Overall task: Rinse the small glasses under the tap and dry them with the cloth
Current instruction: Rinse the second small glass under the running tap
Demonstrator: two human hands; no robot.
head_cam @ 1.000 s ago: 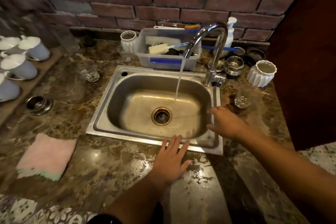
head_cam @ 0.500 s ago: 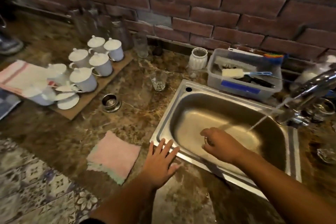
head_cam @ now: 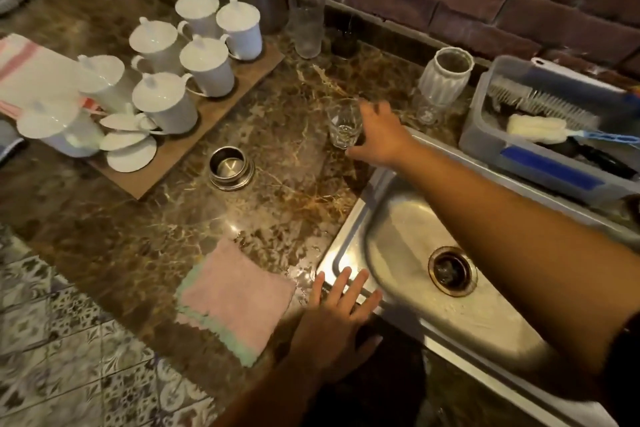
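Head view, from the left: a striped cloth (head_cam: 20, 73) lies at the bench's (head_cam: 294, 198) far edge. Next to it a wooden board (head_cam: 242, 83) carries a cluster of white lidded cups (head_cam: 162, 104). Just right of the board's near end stands a small steel bowl (head_cam: 230, 168). Nearer the person, a pink cloth (head_cam: 235, 298) lies flat on the bench, well apart from the glasses.

Just beside the pink cloth is the left grip (head_cam: 332, 326). It is released, palm down on the bench, with straight spread fingers reaching onto the sink (head_cam: 346, 246) rim.

At the back, by the brick wall, stands a tall glass (head_cam: 306, 28). In front of it the small glass (head_cam: 343, 126) stands upright on the bench, near the sink's far left corner. The right grip (head_cam: 379, 137) is at this glass's right side, fingers near the rim and thumb near the base, cupped round it. The blur makes it impossible to tell whether it has actually clasped the glass.

Further right, a second small glass (head_cam: 426, 113) stands just in front of a white ribbed jar (head_cam: 445, 80). A plastic tub (head_cam: 554, 173) behind the sink holds a brush (head_cam: 543, 102).
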